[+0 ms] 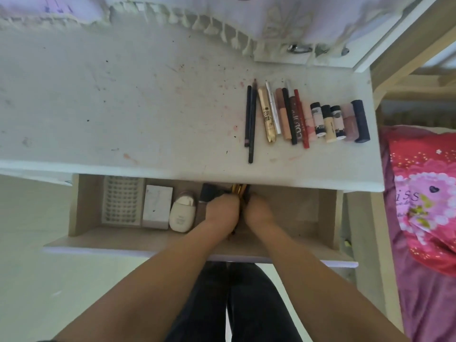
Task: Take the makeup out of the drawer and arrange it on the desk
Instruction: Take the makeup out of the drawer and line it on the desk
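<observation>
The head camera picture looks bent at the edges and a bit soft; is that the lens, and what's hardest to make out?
Head view: yes, the wide lens bows the desk edge; light is flat and soft; detail is smeared; the bundle in both hands, left hand and right hand, is dark and unclear.

1. There is one view only, from a camera worn on the person's head, looking steeply down and forward.
2. It sits close above the open drawer at 6 o'clock; the desk stretches toward 12.
3. The wide lens bends the edges, so the far corners are perhaps unreliable.
</observation>
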### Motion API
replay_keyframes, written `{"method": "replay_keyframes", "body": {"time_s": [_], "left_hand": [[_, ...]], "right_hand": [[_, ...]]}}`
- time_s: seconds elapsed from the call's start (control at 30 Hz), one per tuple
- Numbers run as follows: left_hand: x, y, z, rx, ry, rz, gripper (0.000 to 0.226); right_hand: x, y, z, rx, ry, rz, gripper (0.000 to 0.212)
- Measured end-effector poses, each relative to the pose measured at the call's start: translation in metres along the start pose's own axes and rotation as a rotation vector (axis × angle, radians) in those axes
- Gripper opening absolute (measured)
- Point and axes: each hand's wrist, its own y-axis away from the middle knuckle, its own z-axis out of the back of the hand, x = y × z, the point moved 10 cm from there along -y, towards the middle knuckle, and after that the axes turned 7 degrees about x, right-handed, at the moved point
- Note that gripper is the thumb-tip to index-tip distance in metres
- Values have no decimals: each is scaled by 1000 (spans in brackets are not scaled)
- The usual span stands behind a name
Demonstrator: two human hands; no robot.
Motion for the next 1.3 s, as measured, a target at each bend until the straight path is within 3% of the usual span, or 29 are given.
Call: {"method": "replay_keyframes", "body": {"time_s": [0.2,0.47,0.63,0.73,0.9,1.03,1.13,1.23,1.3], "left_hand": [[-13,-4,-12,-1,-124,12,21],[-17,-7,-12,-5,-107,54,18],[-13,-5,-10,42,-118,74,19],[-15,8,2,90,-110,43,17],[-5,76,36,288,21,-206,15],[32,116,103,282,220,-220,21],[45,86,163,34,368,-148,19],[40,39,202,-160,335,-54,23],[35,12,211,-184,322,3,26]], "right_hand": [[-12,-2,7,-102,-104,-28,20],[-40,1,18,-16,-113,-99,23],[-59,29,39,81,-291,-118,34],[-44,55,44,237,-315,-23,27],[13,95,79,359,-84,244,15],[86,90,145,77,-195,426,22],[134,70,183,-177,-205,472,44],[177,45,188,-324,23,493,47],[193,29,183,-401,212,471,43]]}}
